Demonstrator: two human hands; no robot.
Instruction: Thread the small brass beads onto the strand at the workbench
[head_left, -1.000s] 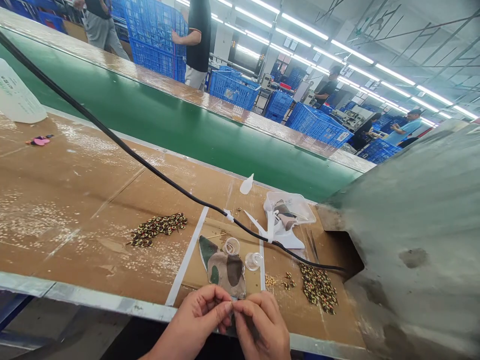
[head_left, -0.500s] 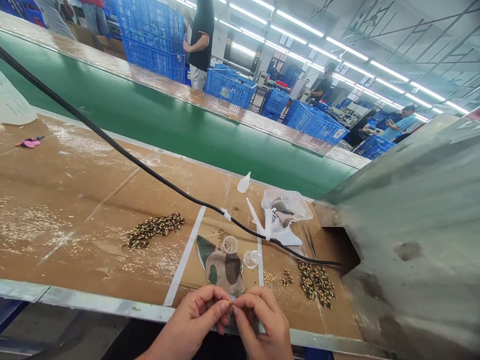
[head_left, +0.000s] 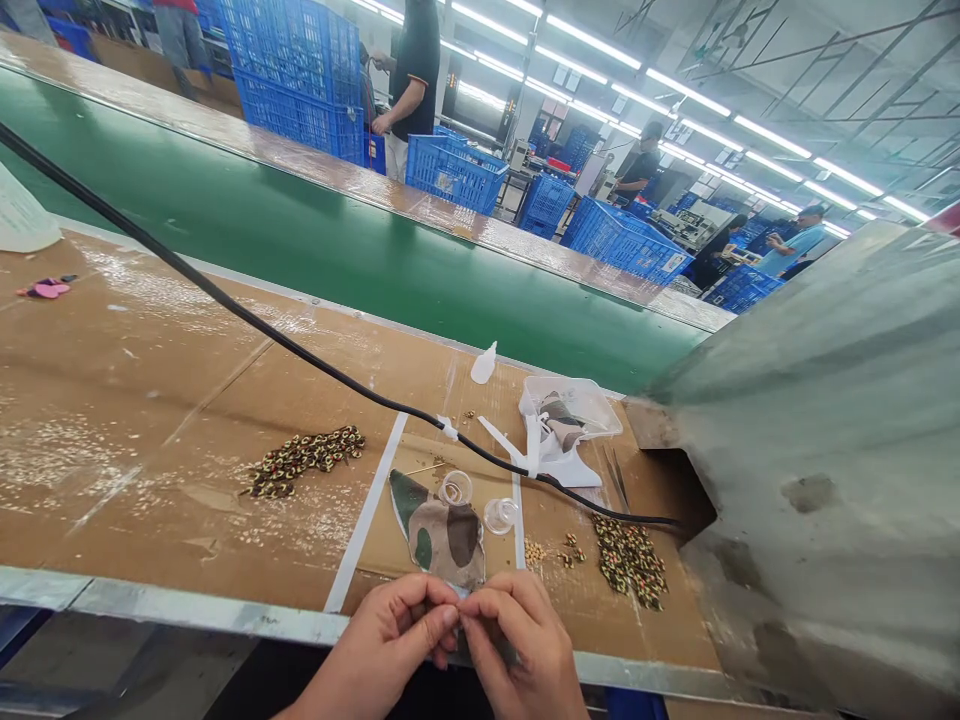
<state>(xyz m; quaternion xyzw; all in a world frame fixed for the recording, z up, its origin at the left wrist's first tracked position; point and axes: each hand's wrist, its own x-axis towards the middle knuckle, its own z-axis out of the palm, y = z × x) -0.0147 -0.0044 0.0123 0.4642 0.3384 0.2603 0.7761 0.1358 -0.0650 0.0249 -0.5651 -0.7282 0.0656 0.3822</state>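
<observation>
1. The left hand (head_left: 401,632) and right hand (head_left: 526,640) meet fingertip to fingertip at the table's (head_left: 180,345) near edge, each with thumb and forefinger pressed together; anything between them is too small to tell.
2. Just beyond the hands, a camouflage cloth (head_left: 442,535) lies flat, its near end partly hidden by them.
3. 2 clear plastic cups stand close by: the first cup (head_left: 456,488) at the cloth's far edge, the second cup (head_left: 501,516) just right of it.
4. Further right are pale beads (head_left: 534,553), a small cluster (head_left: 573,552) and a larger dark-and-yellow pile (head_left: 630,565); a similar pile (head_left: 307,460) lies well to the left.
5. Metal tweezers (head_left: 616,478) lie beyond the larger pile, near a clear tray (head_left: 604,412) holding camouflage fabric (head_left: 561,425).
6. A black cable (head_left: 330,367) slants across, between the cups and tray.
7. A small white bottle (head_left: 484,362) lies near the green conveyor belt (head_left: 390,265).
8. A grey metal housing (head_left: 817,430) blocks the right side.
9. Beyond the belt, a person (head_left: 415,95) stands near blue crates (head_left: 457,175).
</observation>
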